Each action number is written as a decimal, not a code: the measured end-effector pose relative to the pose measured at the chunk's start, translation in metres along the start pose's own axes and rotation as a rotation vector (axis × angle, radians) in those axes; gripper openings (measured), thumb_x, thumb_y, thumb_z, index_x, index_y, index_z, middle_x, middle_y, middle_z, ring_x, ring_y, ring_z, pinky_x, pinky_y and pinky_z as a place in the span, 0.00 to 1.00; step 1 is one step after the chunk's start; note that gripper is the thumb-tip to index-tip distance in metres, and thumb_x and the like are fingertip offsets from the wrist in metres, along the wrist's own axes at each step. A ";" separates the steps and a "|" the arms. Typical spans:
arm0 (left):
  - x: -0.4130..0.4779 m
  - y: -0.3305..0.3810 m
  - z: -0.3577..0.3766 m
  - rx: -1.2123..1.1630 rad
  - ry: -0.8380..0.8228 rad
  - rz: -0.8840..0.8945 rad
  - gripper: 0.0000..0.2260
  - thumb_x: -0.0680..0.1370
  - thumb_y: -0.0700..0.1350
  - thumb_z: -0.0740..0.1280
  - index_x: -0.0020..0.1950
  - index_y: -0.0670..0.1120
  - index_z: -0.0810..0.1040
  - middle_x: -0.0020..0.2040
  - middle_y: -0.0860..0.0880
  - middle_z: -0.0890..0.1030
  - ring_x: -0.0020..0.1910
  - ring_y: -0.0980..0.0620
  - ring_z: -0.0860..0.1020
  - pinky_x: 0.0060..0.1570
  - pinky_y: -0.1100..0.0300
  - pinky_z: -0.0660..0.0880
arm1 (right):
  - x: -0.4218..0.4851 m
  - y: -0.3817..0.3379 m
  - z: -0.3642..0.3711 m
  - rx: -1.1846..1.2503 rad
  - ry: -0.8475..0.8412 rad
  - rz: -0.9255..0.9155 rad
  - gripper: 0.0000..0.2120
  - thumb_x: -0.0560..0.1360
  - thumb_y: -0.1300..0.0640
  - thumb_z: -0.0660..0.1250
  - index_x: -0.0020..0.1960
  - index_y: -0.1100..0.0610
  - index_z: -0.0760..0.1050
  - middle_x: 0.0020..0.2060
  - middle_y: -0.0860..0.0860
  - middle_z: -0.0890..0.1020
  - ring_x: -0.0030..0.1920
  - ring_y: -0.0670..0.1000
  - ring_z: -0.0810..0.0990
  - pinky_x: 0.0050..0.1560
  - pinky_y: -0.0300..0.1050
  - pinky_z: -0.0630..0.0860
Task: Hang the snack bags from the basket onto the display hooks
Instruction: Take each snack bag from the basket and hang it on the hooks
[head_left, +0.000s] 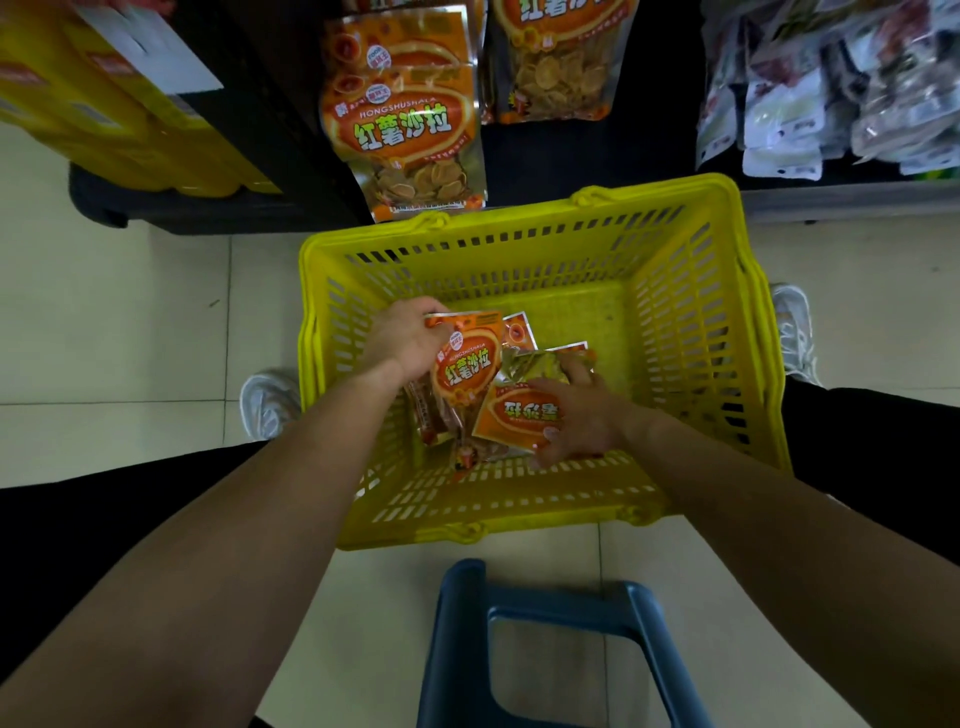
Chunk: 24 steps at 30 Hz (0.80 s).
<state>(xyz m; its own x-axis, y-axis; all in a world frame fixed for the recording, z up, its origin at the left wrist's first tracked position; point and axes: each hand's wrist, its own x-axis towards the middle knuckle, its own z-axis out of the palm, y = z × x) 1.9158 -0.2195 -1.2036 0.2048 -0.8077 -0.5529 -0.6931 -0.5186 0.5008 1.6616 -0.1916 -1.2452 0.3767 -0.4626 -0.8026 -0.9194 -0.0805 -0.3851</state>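
Far left, yellow boxes (109, 104) stood stacked against a dark shelf, and below them lay pale floor tiles (130, 312) with a white shoe (267, 402) just beside the basket's left wall. The left grip (402, 338) reached down into the basket, its fingers curled round the top corner of one orange snack bag (465, 374), pinching it so that the bag stood with its print facing up and readable. Above, on the display, a bunch of the same orange bags (405, 130) hung in front of one another, the lowest edge just over the basket's far rim; a second bunch (556, 62) hung to its right. The yellow basket (701, 312) sat on the floor between the person's legs, and the loose bags lay in its near left part. An upside-down bag (519, 415) lay there with a crinkled one (535, 366) behind it. The right grip (576, 415) was spread over both, thumb on the upside-down bag, fingers touching the crinkled one; whether it actually held either, I could not tell. A blue stool (545, 649) stood nearest the camera, just short of the basket. Far right, pale packets (831, 93) hung in a crowded cluster, and a second shoe (795, 332) showed past the basket's right wall
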 end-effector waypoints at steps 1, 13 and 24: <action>0.000 0.001 0.001 0.005 0.005 0.001 0.01 0.80 0.51 0.67 0.49 0.56 0.77 0.44 0.56 0.79 0.34 0.63 0.75 0.26 0.71 0.68 | 0.002 0.001 0.003 -0.031 0.002 -0.008 0.59 0.53 0.31 0.78 0.77 0.39 0.54 0.78 0.54 0.40 0.77 0.65 0.44 0.75 0.61 0.55; -0.001 0.010 -0.004 -0.060 0.024 0.024 0.05 0.81 0.50 0.67 0.54 0.52 0.80 0.54 0.49 0.82 0.42 0.53 0.80 0.30 0.66 0.72 | -0.011 -0.004 -0.051 -0.056 0.343 -0.116 0.07 0.79 0.51 0.62 0.53 0.50 0.77 0.52 0.56 0.82 0.53 0.59 0.80 0.48 0.49 0.75; -0.048 0.053 -0.061 -0.037 0.051 0.196 0.03 0.78 0.48 0.71 0.50 0.55 0.80 0.56 0.48 0.83 0.53 0.49 0.81 0.50 0.53 0.79 | -0.084 -0.057 -0.144 -0.304 0.444 -0.163 0.07 0.78 0.46 0.65 0.54 0.43 0.79 0.55 0.53 0.81 0.58 0.56 0.76 0.55 0.48 0.72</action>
<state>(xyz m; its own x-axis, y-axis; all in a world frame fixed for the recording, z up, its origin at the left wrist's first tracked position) 1.9111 -0.2252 -1.1095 0.1039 -0.9068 -0.4085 -0.6976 -0.3592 0.6199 1.6659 -0.2754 -1.0898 0.4929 -0.7451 -0.4493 -0.8695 -0.4022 -0.2868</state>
